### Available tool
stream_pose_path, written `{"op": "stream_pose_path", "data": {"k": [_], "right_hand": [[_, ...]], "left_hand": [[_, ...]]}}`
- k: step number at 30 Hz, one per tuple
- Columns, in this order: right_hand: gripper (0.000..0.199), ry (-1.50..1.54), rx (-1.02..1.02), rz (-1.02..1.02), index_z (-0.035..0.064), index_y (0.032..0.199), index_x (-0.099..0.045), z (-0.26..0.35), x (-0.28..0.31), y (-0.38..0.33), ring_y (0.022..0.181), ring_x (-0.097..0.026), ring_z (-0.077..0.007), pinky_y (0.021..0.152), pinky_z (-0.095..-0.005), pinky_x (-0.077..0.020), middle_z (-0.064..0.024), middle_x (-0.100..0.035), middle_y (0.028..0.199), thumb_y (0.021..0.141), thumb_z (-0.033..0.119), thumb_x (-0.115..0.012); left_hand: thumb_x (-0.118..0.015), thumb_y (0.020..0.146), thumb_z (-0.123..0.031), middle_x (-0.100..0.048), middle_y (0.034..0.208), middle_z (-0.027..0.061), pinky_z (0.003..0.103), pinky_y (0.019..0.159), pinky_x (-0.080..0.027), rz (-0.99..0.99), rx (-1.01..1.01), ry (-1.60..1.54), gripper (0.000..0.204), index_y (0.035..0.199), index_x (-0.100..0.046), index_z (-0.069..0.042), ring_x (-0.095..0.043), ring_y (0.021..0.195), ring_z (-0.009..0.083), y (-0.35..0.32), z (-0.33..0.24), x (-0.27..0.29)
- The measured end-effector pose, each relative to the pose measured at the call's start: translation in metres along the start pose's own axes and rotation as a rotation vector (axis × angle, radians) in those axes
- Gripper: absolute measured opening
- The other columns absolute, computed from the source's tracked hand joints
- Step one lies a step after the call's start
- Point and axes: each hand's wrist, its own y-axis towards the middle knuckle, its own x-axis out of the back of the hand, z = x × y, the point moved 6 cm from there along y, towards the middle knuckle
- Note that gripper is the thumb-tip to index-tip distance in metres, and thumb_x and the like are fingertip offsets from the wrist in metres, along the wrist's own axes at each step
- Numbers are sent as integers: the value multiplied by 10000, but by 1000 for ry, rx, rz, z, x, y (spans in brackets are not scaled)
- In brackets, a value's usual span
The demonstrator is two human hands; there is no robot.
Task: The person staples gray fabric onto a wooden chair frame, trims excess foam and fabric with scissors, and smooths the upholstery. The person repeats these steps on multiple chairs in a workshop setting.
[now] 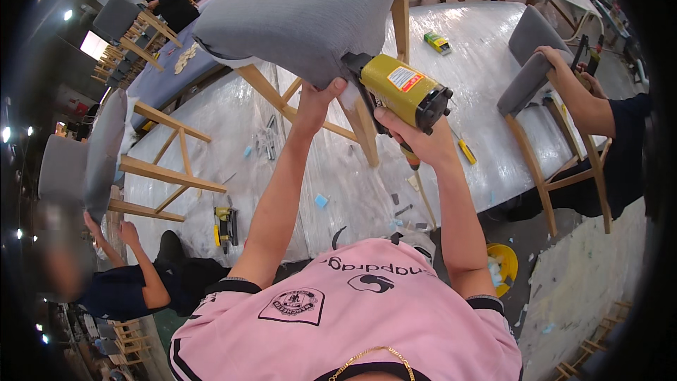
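A grey upholstered chair point(296, 17) with light wooden legs stands in front of me on the bench, its padded seat tilted toward me. My left hand point(321, 104) grips the seat's near corner from below, the thumb pressed against the fabric and the other fingers partly hidden. In my right hand point(416, 140) is a yellow and black pneumatic staple gun point(405, 92), fingers wrapped around its handle. Its nose meets the grey fabric at the seat's near corner, just right of my left thumb. An air hose point(425, 197) hangs from the handle.
Plastic film covers the bench point(352, 201). On it lie a second staple gun point(226, 228), a yellow-handled tool point(466, 151), a small green-yellow box point(437, 43) and blue foam scraps point(321, 200). Co-workers handle grey chairs at left and right. A yellow bucket point(510, 268) stands below.
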Motion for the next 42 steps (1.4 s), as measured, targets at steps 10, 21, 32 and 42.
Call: {"op": "stream_pose_path", "data": {"k": [10, 21, 32, 42], "right_hand": [[553, -224, -226, 72, -3, 1219, -658, -229, 42, -76, 1005, -711, -282, 889, -376, -535, -166, -740, 1064, 757, 205, -878], [662, -566, -517, -5, 19, 1361, -572, -483, 109, -125, 1141, -665, -409, 971, -435, -526, -252, -700, 1194, 755, 191, -775], [185, -240, 397, 113, -22, 1072, -724, -108, 56, 68, 876, -738, -301, 829, -361, -558, -180, -748, 946, 906, 52, -688], [263, -385, 1138, 82, 86, 1062, -736, 74, 10, 91, 900, -657, -238, 751, -367, -547, -36, -680, 1019, 804, 38, -753]], "left_hand": [[-717, 981, -267, -649, 1341, 118, 331, 1037, -479, -145, 263, 565, 495, 1359, -601, 32, -604, 1235, 196, -88, -16, 46], [-740, 940, -232, -554, 1464, 152, 400, 1130, -399, -413, -307, 816, 549, 1405, -565, 1, -512, 1366, 250, -102, -116, -18], [-803, 842, -491, 24, 1654, 328, 604, 1207, -206, -615, -427, 1016, 1265, 1609, 82, -13, -68, 1544, 486, -41, -77, -93], [-809, 831, -419, -73, 1661, 300, 639, 1213, -91, -787, -355, 1031, 1239, 1600, 48, 42, -95, 1557, 432, -32, -68, -90]]}}
